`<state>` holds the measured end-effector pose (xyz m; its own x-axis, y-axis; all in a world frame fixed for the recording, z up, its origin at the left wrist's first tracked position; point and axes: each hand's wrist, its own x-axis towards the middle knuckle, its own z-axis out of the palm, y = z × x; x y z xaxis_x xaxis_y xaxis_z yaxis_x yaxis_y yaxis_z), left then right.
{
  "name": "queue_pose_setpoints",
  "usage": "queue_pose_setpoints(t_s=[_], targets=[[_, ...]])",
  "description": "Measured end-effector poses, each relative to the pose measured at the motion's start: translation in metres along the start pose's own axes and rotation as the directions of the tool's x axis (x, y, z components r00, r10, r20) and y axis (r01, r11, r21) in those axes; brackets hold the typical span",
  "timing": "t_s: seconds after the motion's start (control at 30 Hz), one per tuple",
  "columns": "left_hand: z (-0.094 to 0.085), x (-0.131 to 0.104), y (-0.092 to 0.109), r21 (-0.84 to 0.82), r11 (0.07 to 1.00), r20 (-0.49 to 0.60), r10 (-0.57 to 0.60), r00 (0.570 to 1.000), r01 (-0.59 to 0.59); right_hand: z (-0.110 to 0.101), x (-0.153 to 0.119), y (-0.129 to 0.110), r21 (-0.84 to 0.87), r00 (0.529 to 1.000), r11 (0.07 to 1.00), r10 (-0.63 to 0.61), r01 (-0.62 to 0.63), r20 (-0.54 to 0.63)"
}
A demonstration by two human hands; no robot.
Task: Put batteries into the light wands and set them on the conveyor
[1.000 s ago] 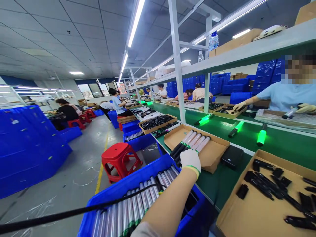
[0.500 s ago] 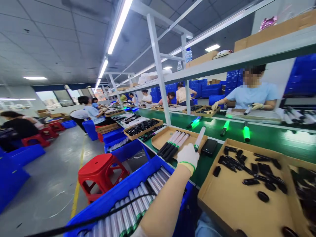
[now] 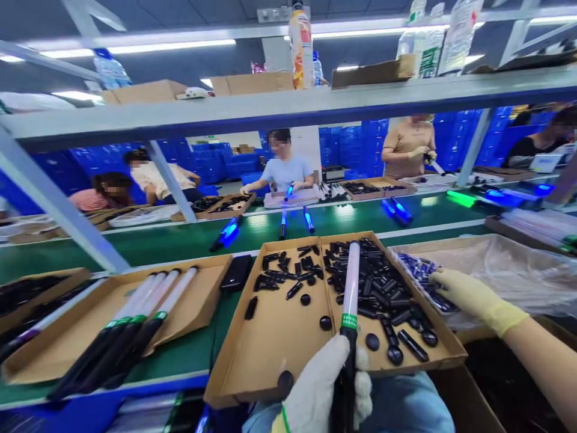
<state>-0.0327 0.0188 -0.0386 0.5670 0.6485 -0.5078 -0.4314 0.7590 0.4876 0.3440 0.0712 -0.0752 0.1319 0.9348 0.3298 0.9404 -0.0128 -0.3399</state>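
My left hand (image 3: 314,385), in a white glove, is wrapped round the black handle of a light stick (image 3: 351,282). The stick stands nearly upright, with a clear tube on top and a green printed band. To the right, my right hand (image 3: 473,297), in a pale yellow glove, dips its fingers into small purple-blue cylinders that look like batteries (image 3: 417,270). Its fingers look drawn together, and whatever lies between them is hidden. Behind the stick, a divided cardboard tray (image 3: 265,370) holds black plastic parts (image 3: 369,282) and round black caps (image 3: 325,323).
At left, several light sticks (image 3: 166,294) lean on a cardboard tray (image 3: 211,270), beside a black box (image 3: 237,273). Lit sticks (image 3: 309,219) lie on the green belt (image 3: 333,216). A clear plastic liner (image 3: 505,258) borders the batteries. Co-workers (image 3: 288,168) sit across, beneath a shelf (image 3: 252,114).
The view has swung right. My left hand has brought the light stick from the left cardboard tray to in front of the parts tray. My right hand has come into view at the batteries.
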Motion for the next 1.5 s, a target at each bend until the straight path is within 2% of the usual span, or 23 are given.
queue_pose_setpoints(t_s=[0.1,0.2,0.3,0.37,0.4,0.43,0.5,0.63,0.77,0.9,1.13,1.27,1.4,1.5], targets=[[0.002,0.006,-0.007,-0.056,0.996,0.072,-0.062,0.995,0.066,-0.002,0.003,0.006,0.065,0.999,0.998,-0.012,0.009,0.053],[-0.001,0.01,-0.008,-0.068,0.997,0.133,-0.021,0.991,0.031,-0.006,-0.014,-0.011,0.118,1.0,0.993,0.018,-0.018,-0.005],[-0.001,0.008,-0.009,-0.095,0.995,0.095,0.019,0.995,-0.01,-0.004,-0.049,-0.056,0.389,0.997,0.921,0.034,-0.006,-0.067],[0.004,0.001,-0.01,-0.136,0.988,0.026,0.076,0.997,-0.072,-0.001,-0.073,-0.096,0.61,1.0,0.792,0.01,0.007,-0.024],[0.007,-0.002,-0.01,-0.149,0.984,-0.012,0.101,0.995,-0.101,0.0,-0.084,-0.116,0.665,1.0,0.747,-0.015,0.005,0.01],[0.01,-0.006,-0.01,-0.158,0.979,-0.045,0.122,0.992,-0.128,0.0,-0.093,-0.134,0.675,0.998,0.737,-0.054,0.014,0.037],[0.015,-0.012,-0.01,-0.175,0.97,-0.084,0.158,0.984,-0.17,-0.001,-0.107,-0.166,0.628,0.985,0.77,-0.171,0.112,0.035],[0.018,-0.016,-0.013,-0.201,0.934,-0.115,0.276,0.954,-0.295,-0.008,-0.118,-0.203,0.506,0.902,0.76,-0.423,0.408,-0.093],[0.021,-0.017,-0.018,-0.244,0.897,-0.118,0.349,0.93,-0.368,-0.013,-0.121,-0.218,0.42,0.843,0.732,-0.492,0.536,-0.216],[0.022,-0.016,-0.02,-0.226,0.912,-0.167,0.311,0.936,-0.344,-0.009,-0.121,-0.227,0.37,0.788,0.699,-0.58,0.612,-0.207],[0.002,-0.009,-0.027,-0.261,0.918,-0.081,0.286,0.955,-0.297,-0.001,-0.124,-0.228,0.259,0.829,0.789,-0.512,0.558,-0.224],[0.008,-0.009,-0.026,-0.277,0.909,-0.095,0.298,0.95,-0.313,-0.004,-0.126,-0.227,0.24,0.812,0.776,-0.541,0.583,-0.22],[0.012,-0.009,-0.026,-0.257,0.887,-0.1,0.369,0.924,-0.382,-0.003,-0.125,-0.228,0.253,0.835,0.798,-0.501,0.547,-0.227],[0.011,-0.008,-0.026,-0.275,0.875,-0.114,0.381,0.917,-0.398,0.0,-0.124,-0.228,0.295,0.839,0.785,-0.495,0.544,-0.227]])
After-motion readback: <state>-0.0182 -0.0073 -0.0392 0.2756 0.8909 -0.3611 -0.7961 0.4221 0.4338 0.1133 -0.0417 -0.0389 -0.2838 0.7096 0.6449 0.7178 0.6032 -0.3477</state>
